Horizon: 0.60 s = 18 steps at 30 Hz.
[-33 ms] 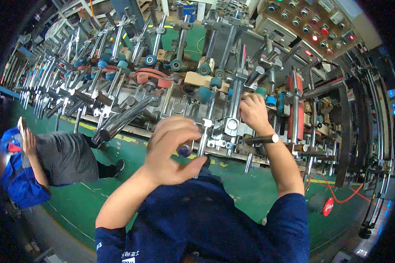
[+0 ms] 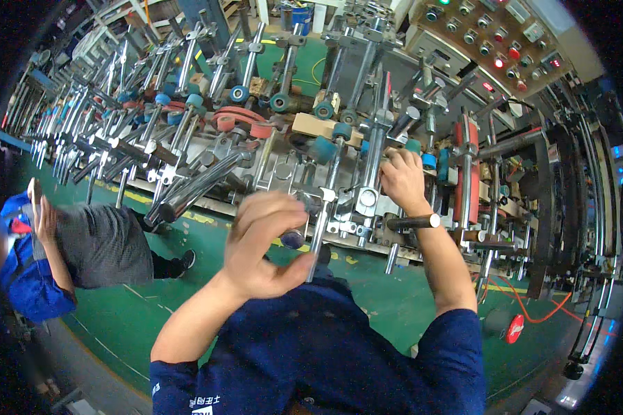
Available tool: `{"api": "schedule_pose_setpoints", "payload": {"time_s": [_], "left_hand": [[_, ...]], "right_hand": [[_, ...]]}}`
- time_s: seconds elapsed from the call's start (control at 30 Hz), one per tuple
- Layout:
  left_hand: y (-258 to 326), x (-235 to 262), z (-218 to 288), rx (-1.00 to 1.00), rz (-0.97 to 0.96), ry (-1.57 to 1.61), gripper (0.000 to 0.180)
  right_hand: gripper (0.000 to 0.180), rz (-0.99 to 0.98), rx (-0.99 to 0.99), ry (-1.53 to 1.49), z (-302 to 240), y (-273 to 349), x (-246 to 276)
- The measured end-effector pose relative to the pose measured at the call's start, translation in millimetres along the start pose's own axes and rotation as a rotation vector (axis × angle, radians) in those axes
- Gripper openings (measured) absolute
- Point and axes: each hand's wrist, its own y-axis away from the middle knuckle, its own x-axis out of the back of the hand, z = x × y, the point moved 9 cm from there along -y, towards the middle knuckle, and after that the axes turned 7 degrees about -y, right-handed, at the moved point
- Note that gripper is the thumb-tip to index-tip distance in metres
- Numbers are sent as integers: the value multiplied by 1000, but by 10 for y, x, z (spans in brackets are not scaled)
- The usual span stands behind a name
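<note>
Green factory flooring (image 2: pixel 152 311) runs under a long machine of steel rods and teal rollers (image 2: pixel 322 149). My left hand (image 2: pixel 266 245) is curled shut around a small dark knob (image 2: pixel 292 239) near my chest. My right hand (image 2: pixel 403 180) grips a steel shaft (image 2: pixel 372 155) up on the machine. Another person (image 2: pixel 62 249) crouches at my left.

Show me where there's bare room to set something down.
Bare green floor lies between the machine's base and the crouching person; more lies right of the right forearm, toward the orange cable. The machine bed is crowded with rods and rollers.
</note>
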Motion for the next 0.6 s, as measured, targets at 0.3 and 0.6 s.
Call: {"api": "schedule_pose_setpoints", "payload": {"time_s": [0.3, 0.6], "left_hand": [[1094, 43, -409, 356, 39, -30, 19], [1357, -613, -651, 536, -351, 64, 27]], "right_hand": [[22, 23, -113, -64, 130, 205, -196], [17, -54, -625, -243, 432, 570, -67]]}}
